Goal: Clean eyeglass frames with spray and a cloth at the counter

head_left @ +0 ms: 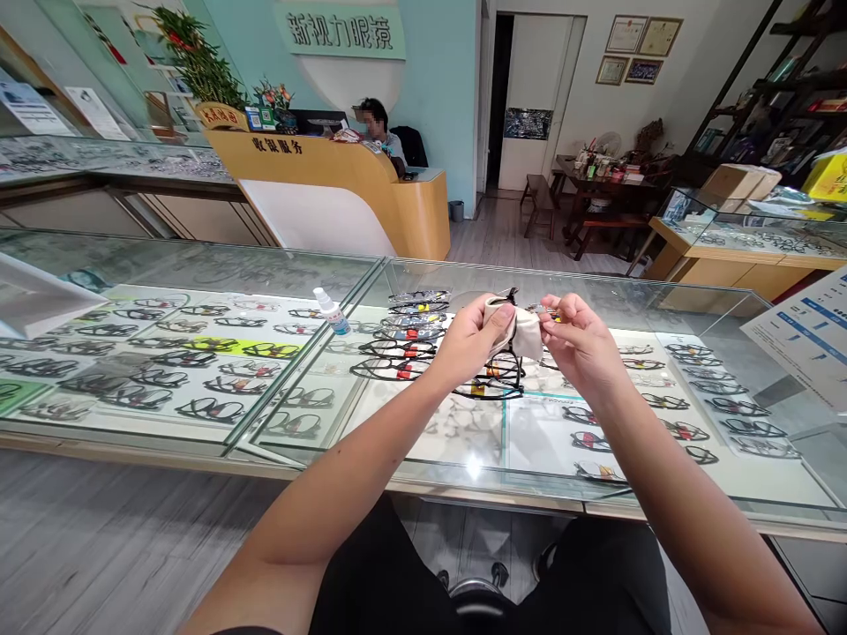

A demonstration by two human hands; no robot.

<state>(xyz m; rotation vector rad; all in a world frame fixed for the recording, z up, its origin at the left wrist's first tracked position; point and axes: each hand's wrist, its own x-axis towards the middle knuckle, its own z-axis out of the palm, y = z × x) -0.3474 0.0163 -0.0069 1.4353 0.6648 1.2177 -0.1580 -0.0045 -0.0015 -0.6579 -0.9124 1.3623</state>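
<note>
My left hand (471, 342) is closed around a pale cleaning cloth (528, 335), which is folded over a pair of eyeglasses. A dark part of the eyeglasses (512, 296) sticks out above the cloth, while the rest is mostly covered. At the cloth's right side, my right hand (586, 346) pinches an end of the eyeglasses that has a small coloured tag. Both hands are held above the glass counter (430, 463). Below and left of them lie rows of black-framed eyeglasses (397, 350) with orange and red tags. Another dark pair (490, 390) lies under my left hand.
A white-capped spray bottle (333, 313) stands on the counter to the left. Display trays of eyeglasses (212, 408) fill the case. A printed sign (811, 339) stands at the right and a white panel (40, 300) at the left. Behind, a person (380, 132) sits at a reception desk (318, 181).
</note>
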